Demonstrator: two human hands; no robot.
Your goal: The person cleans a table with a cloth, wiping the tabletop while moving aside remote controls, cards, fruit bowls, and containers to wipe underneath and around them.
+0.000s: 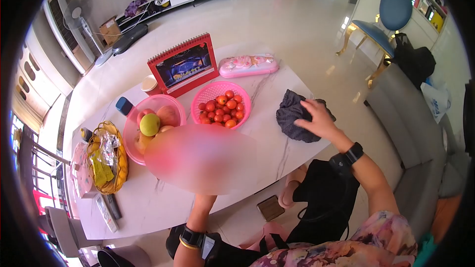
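Note:
A crumpled dark grey cloth (292, 118) lies near the right end of the marble-patterned table (257, 160). My right hand (319, 121) is over its right part, with thumb and fingers spread apart. A pinkish blur covers my left hand at the table's front edge, so its fingers and anything in them are hidden; only the wrist shows. Just beyond the blur are a pink basket (202, 90) of small red tomatoes (219, 111) and a pink bowl (179, 106) with a green apple (150, 124) and several other fruits.
A red desk calendar (190, 64) and a pink pencil case (249, 65) stand at the back. On the left are a yellow woven basket (123, 168) with wrapped packets and a white remote (107, 213). A grey sofa (405, 123) borders the right side.

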